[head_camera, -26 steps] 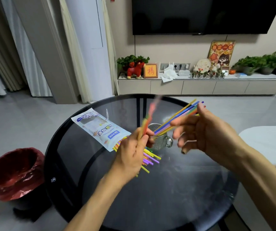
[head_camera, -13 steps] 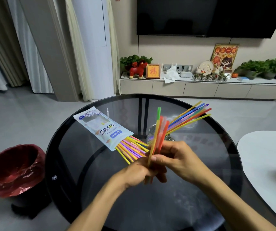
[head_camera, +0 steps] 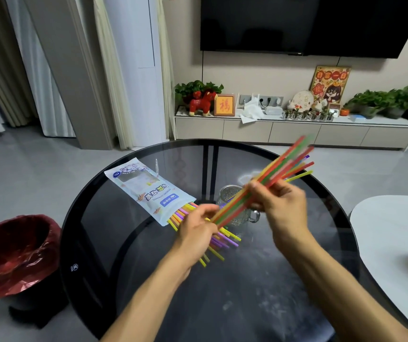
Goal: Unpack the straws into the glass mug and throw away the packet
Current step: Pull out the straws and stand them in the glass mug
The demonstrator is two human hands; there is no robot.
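Above the round dark glass desk, the right hand grips a slanted bundle of coloured straws, its fingers curled round them. The left hand pinches the bundle's lower end. Behind both hands stands the glass mug, partly hidden. The straw packet lies flat on the desk with more straws spilling from its open end. A red-lined bin sits on the floor left of the desk.
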